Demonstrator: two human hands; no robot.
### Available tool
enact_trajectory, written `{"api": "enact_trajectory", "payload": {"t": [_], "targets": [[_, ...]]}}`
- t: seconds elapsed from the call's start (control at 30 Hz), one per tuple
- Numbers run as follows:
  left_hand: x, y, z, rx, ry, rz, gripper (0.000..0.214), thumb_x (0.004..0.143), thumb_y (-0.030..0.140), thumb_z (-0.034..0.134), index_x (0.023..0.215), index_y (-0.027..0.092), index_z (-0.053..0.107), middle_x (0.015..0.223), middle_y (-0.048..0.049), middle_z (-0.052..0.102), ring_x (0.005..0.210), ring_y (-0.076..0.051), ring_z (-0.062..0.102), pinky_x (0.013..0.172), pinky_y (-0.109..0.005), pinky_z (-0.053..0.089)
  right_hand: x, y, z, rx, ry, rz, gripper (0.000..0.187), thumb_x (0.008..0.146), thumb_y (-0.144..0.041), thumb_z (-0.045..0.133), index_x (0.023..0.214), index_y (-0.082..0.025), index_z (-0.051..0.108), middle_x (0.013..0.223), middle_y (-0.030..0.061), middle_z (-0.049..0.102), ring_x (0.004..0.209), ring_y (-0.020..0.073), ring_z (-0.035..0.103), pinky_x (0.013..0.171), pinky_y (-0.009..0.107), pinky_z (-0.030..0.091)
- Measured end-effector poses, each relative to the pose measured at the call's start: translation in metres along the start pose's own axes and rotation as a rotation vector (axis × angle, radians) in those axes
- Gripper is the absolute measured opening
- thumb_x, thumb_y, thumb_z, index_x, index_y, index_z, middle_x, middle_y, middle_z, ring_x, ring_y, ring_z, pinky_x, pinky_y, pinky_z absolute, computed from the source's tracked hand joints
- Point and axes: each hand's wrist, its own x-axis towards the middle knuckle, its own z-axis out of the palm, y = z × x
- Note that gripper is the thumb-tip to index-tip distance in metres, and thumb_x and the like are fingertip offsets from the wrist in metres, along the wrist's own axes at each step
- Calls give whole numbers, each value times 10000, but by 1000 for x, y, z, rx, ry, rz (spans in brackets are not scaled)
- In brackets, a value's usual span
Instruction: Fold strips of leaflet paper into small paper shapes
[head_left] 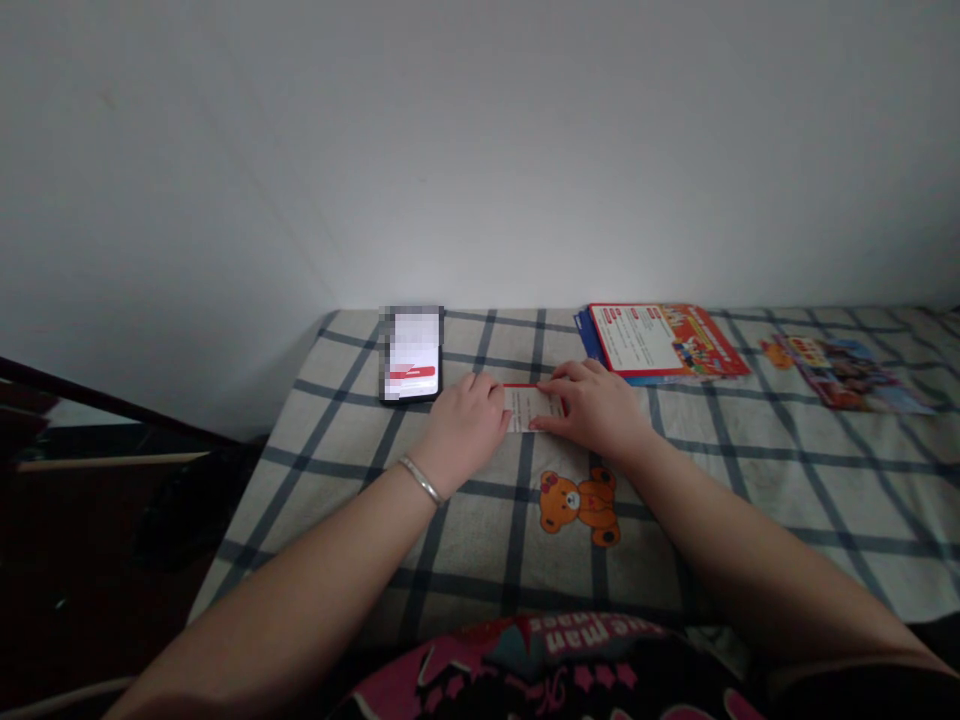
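Note:
A small white paper (519, 408) with printed text and a red top edge lies on the checked cloth, partly covered by my fingers. My left hand (466, 425), with a silver bangle at the wrist, is closed on the paper's left end. At the right end my right hand (596, 408) grips it, the thumb below and the fingers above along the top edge. Whether the paper is folded I cannot tell. Just left of and beyond my left hand lies a phone (416, 355) with its screen lit and partly blurred.
Beyond my right hand sits a stack of colourful printed leaflets (664, 340). Farther right lies another glossy picture sheet (855, 375). The checked cloth (480, 530) carries a printed teddy bear near me. A pale wall (480, 150) closes off the far edge; the left edge drops to a dark area.

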Motion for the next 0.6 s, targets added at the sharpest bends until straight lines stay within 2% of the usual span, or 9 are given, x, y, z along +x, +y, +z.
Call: {"api": "enact_trajectory", "payload": {"t": [0.2, 0.4, 0.6], "targets": [[-1, 7, 0, 16, -10, -30, 262, 928, 296, 530, 1069, 99, 631, 1034, -128, 613, 977, -273, 550, 740, -372, 481, -1, -3, 0, -18, 9, -14, 448, 787, -584, 669, 1052, -225, 713, 1065, 84, 662, 983, 266, 573, 788, 370, 457], [-1, 16, 1, 54, 21, -66, 335, 912, 385, 564, 1045, 82, 616, 1003, -150, 600, 952, -292, 547, 696, -380, 467, -2, -6, 5, 12, 51, -8, 535, 795, -673, 593, 1058, -219, 693, 1045, 117, 651, 976, 286, 567, 789, 400, 447], [-4, 5, 1, 30, 22, -24, 357, 877, 414, 637, 1070, 117, 591, 1054, -126, 592, 992, -274, 534, 752, -351, 463, -2, 0, 7, 47, 13, -22, 512, 769, -599, 676, 1109, -215, 662, 1107, 109, 637, 1020, 295, 559, 847, 426, 451]]}}
